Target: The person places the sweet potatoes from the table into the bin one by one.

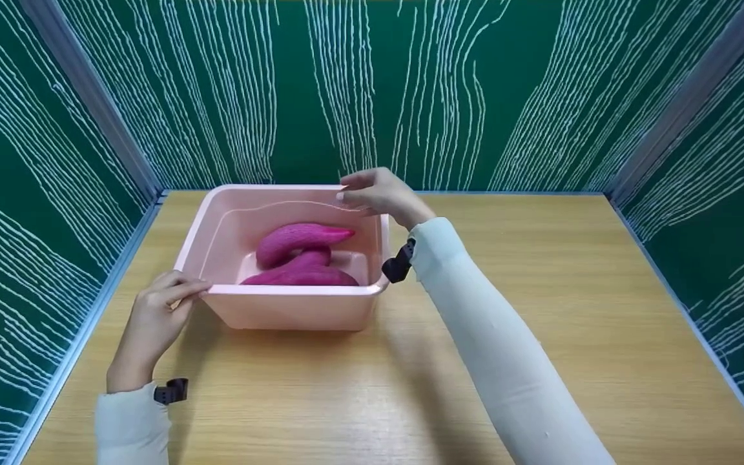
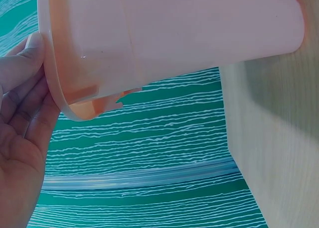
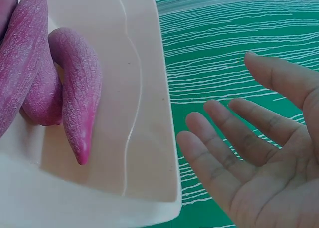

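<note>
A pink plastic tub [image 1: 294, 290] stands upright on the table, left of the middle. Inside it lie several curved magenta-purple sweet potatoes [image 1: 301, 274]; one with a bright pink tip [image 3: 82, 148] rests nearest the tub's wall in the right wrist view. At the near left corner, my left hand [image 1: 155, 320] pinches the rim between thumb and fingers, as the left wrist view [image 2: 25, 88] also shows. My right hand [image 1: 385, 194] is by the far right corner, fingers spread and holding nothing. In the right wrist view its fingertips [image 3: 187, 138] are close beside the rim.
The wooden table [image 1: 572, 310] extends to the right of the tub and in front of it. Green walls [image 1: 527, 77] with white wavy lines enclose the back and sides, with metal posts [image 1: 682, 103] at the corners.
</note>
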`<state>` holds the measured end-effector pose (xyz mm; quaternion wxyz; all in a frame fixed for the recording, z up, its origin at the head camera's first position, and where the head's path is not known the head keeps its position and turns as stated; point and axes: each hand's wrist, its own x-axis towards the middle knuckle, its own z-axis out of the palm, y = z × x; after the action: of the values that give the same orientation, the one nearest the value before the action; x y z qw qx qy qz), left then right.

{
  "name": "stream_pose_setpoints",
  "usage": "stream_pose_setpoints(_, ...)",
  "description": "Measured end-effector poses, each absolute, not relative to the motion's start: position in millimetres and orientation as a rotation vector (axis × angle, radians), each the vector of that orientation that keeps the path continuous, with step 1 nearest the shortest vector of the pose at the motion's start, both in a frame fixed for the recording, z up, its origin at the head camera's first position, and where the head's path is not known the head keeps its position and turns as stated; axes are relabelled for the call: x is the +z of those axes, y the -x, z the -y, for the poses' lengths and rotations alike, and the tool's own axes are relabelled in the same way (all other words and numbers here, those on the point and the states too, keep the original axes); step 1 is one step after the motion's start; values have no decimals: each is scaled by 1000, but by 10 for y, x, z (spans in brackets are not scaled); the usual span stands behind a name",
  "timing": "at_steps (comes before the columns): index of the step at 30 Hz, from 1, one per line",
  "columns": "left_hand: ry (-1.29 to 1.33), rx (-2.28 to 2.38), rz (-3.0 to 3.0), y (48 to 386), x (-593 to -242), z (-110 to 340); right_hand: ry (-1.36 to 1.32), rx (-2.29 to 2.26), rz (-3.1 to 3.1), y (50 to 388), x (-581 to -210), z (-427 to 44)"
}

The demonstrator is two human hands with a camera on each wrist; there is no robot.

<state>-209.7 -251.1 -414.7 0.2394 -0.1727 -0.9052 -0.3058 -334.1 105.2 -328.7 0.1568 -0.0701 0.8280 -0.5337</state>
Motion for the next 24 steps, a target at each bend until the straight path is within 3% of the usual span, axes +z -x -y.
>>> stream_pose_setpoints(24,542,-838,2395,2121,-4166,2521,-16,-1569,-2450,3150,-3365,-1656)
